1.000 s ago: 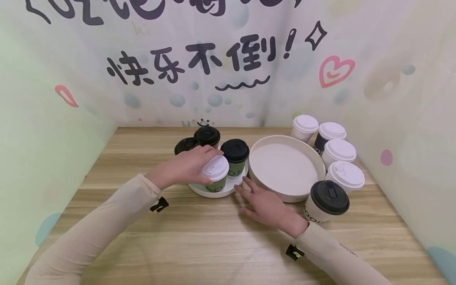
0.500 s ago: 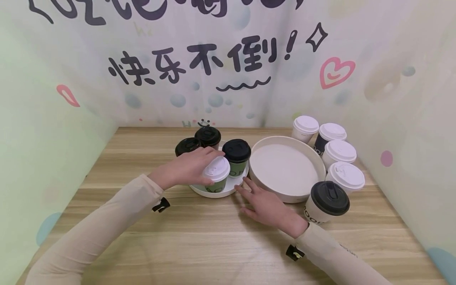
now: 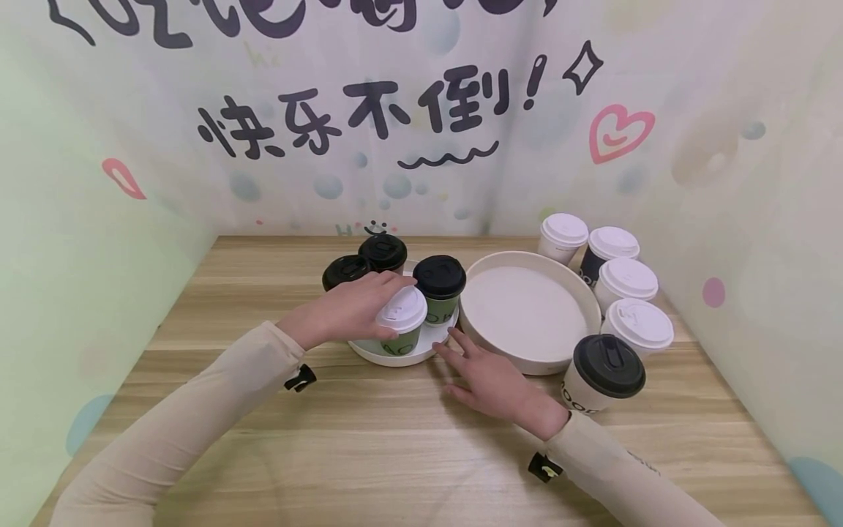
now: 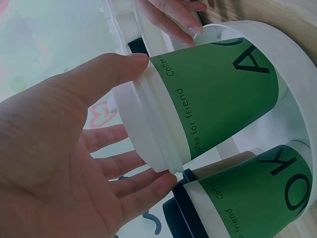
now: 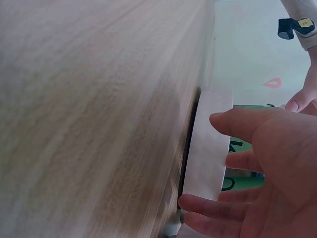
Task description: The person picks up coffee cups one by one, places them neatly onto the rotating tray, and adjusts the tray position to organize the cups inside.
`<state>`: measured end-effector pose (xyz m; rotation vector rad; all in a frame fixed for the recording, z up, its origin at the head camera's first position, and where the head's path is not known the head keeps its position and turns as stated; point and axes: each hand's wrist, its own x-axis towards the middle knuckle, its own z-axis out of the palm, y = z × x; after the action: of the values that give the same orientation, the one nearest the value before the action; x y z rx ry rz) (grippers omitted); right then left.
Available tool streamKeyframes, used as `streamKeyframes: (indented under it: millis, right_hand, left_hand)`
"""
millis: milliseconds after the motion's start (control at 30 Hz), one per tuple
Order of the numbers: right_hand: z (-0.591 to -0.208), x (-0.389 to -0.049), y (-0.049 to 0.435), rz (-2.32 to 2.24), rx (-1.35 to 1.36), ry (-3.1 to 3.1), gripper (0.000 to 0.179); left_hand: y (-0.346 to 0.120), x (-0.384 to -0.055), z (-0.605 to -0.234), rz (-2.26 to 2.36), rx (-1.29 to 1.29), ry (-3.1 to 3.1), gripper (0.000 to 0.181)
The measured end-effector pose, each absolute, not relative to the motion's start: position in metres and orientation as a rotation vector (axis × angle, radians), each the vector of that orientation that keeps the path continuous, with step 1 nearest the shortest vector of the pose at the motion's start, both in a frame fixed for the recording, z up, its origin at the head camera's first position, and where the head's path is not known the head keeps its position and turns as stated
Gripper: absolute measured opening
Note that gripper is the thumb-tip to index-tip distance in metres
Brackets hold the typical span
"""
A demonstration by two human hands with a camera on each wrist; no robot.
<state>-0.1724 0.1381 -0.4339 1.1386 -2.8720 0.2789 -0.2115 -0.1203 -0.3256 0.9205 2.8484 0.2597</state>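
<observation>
The white-lidded green cup (image 3: pixel 405 326) stands upright inside the small white tray (image 3: pixel 395 360), at its near side. The left hand (image 3: pixel 352 311) holds it by the lid, thumb on one side and fingers curled round the other. A black-lidded green cup (image 3: pixel 439 291) is just beside it to the right; two further black-lidded cups (image 3: pixel 384 252) are at the far left of the tray, partly hidden by the hand. The right hand (image 3: pixel 484 377) has its fingers extended and spread, the tips at the tray's near right rim, gripping nothing. Just right of the tray is a larger cream tray (image 3: pixel 530 311). Beyond that, along the right, stand four white-lidded cups (image 3: pixel 637 326), with a black-lidded white cup (image 3: pixel 602 377) nearest. All is carried on a counter (image 3: pixel 369 454) with a light wood-grain surface, its lines running left to right. The counter is enclosed by a pale left wall (image 3: pixel 99 256), a right wall (image 3: pixel 757 256) and a far wall (image 3: pixel 296 190), the last bearing dark lettering (image 3: pixel 356 110), blue spots and a pink heart (image 3: pixel 621 134).
</observation>
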Motion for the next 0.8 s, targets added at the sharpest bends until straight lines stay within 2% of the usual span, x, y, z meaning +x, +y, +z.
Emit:
streamKeyframes:
  millis: [800]
  right_hand:
    - [-0.4325,-0.1717,0.1376,0.268,1.143,-2.881,0.068]
  left_hand:
    - [-0.1217,-0.2089,-0.3258,0.299,0.916,2.855,0.088]
